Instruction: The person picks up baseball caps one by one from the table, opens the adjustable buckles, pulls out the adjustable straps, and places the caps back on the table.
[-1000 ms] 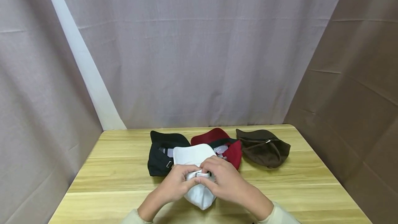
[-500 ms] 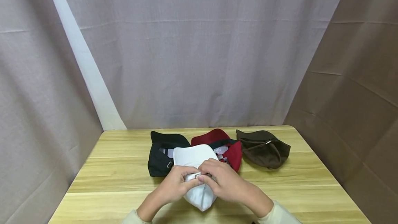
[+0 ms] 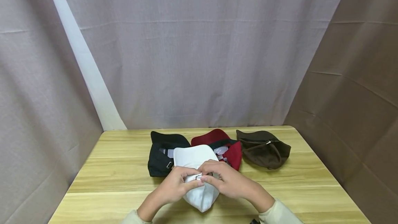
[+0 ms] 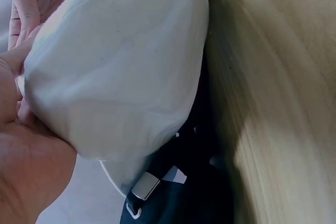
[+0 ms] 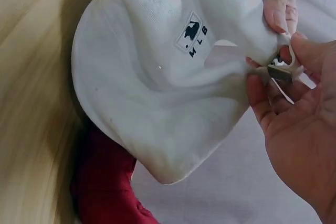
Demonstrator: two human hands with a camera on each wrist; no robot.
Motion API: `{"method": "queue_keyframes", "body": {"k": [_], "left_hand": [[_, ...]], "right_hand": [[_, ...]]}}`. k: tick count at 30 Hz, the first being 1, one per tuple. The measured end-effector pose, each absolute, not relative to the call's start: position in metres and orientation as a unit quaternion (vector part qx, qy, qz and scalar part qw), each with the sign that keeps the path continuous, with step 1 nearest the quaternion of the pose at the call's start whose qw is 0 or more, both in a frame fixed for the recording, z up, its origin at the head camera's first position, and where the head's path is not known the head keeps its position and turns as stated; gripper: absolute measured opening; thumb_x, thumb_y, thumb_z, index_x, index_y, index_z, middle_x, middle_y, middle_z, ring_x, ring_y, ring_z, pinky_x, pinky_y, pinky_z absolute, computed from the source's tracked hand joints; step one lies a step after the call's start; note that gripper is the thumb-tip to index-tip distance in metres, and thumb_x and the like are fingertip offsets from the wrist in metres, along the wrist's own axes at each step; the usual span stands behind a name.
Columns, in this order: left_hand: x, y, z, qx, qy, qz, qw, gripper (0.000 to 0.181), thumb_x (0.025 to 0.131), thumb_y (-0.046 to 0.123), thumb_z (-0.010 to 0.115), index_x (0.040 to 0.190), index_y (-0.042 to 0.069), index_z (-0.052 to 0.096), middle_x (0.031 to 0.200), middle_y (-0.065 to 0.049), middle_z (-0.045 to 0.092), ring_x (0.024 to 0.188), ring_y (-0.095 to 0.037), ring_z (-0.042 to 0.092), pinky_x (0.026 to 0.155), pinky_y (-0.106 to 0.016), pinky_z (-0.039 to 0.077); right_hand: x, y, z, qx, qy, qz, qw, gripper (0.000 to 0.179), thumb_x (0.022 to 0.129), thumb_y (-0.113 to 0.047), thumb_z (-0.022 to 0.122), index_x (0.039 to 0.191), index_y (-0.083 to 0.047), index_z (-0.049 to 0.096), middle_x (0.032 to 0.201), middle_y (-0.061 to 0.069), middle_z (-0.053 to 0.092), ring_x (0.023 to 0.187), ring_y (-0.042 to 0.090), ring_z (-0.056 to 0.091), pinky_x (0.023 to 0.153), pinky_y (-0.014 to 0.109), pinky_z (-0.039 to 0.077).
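In the head view a white baseball cap [image 3: 197,156] is held up by its back strap, brim pointing away. My left hand [image 3: 175,184] pinches the strap from the left, thumb below and fingers above. From the other side my right hand [image 3: 228,180] pinches it close to the metal buckle [image 5: 280,73]. The right wrist view shows a small "MLB" patch [image 5: 192,34] above the cap's rear opening. Left wrist view: the cap's rounded crown [image 4: 115,61] hides most of the fingertips.
Behind the white cap lie a black cap [image 3: 158,163] with a strap buckle and a red cap [image 3: 234,155]. A dark brown cap [image 3: 264,153] sits farther right. They rest on a wooden table [image 3: 115,172], with curtains [image 3: 199,61] around it.
Both hands stay at the strap. The right thumb has shifted on it beside the buckle, and the loop of strap seen between the hands is now mostly covered. The other caps have not moved.
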State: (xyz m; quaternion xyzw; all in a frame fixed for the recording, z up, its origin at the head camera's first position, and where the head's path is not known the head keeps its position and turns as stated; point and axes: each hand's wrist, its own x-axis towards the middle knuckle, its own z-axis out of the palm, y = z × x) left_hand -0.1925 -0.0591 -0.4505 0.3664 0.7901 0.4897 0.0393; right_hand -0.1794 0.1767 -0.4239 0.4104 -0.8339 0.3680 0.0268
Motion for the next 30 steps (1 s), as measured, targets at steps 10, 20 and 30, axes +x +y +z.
{"method": "queue_keyframes", "body": {"k": [10,20,30], "left_hand": [[-0.191,-0.056,-0.451,0.352,0.795,0.493,0.044,0.012,0.101,0.025,0.075,0.107,0.017,0.081,0.101,0.003,0.079,0.088,0.005,0.06,0.077,-0.016,0.052],[-0.19,-0.056,-0.446,0.34,0.808,0.479,0.044,0.009,0.101,0.029,0.074,0.1,0.022,0.079,0.095,0.008,0.077,0.082,0.003,0.058,0.072,-0.016,0.049],[-0.19,-0.057,-0.447,0.348,0.804,0.481,0.044,0.007,0.099,0.027,0.076,0.097,0.02,0.079,0.089,0.007,0.074,0.078,0.005,0.056,0.067,-0.016,0.048]], "right_hand": [[-0.179,0.175,-0.428,0.37,-0.837,0.402,0.029,0.016,0.106,-0.023,0.066,0.09,-0.021,0.067,0.11,-0.006,0.077,0.103,0.003,0.065,0.092,0.027,0.055],[-0.169,0.162,-0.422,0.339,-0.887,0.3,0.092,0.012,0.103,-0.029,0.071,0.095,-0.022,0.067,0.097,-0.012,0.069,0.092,-0.002,0.057,0.084,0.023,0.052],[-0.166,0.158,-0.421,0.358,-0.882,0.29,0.097,0.012,0.106,-0.02,0.066,0.094,-0.023,0.065,0.09,-0.014,0.063,0.086,-0.003,0.052,0.076,0.017,0.049]]}}
